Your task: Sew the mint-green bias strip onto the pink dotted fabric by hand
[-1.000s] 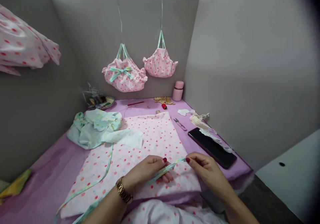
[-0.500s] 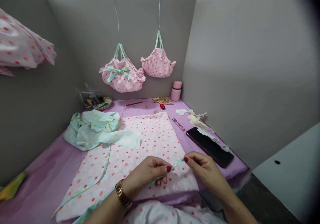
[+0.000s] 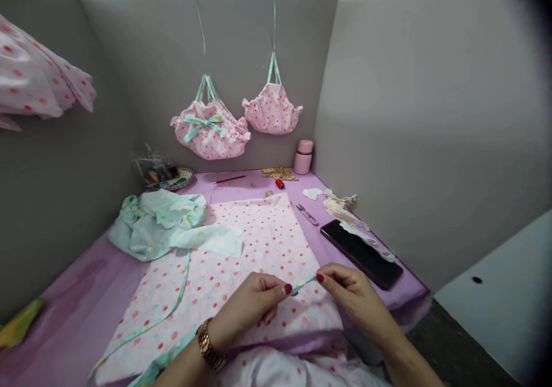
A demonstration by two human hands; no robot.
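Mint strip [image 3: 304, 284]: lower centre of the frame, a narrow length spanning the gap between the two hands; fingers cover it at either side, so its full extent cannot be told.
Left hand [image 3: 262, 298]: closed in a pinch on the strip, thumb on top; the lower fingers are curled and partly hidden.
Right hand [image 3: 350, 288]: pinching the strip's other side between thumb and forefinger; the remaining fingers are partly hidden behind the thumb.
Wristwatch [image 3: 209, 345]: on the left wrist, its dial not visible.
Dotted cloth [image 3: 254, 226]: flat across the centre, partly covered by the hands and by mint fabric [image 3: 166, 217] crumpled at centre left.
Thin cord [image 3: 183, 289]: mint, curving over the cloth at lower left; its upper end goes out of sight under the mint fabric.
Phone [image 3: 362, 255]: right of centre, dark screen, partly covered by white lace [image 3: 366, 238].
Thread snips [image 3: 307, 214]: between cloth and phone, blades pointing to the upper left.
Plastic bag [image 3: 150, 165]: left, beside a small basket [image 3: 186, 177]; its contents are hard to make out.
Hanging bags [image 3: 273, 111]: two, upper centre, against the grey partition.
Hanging dotted fabric [image 3: 41, 76]: upper left, cut off by the frame edge.
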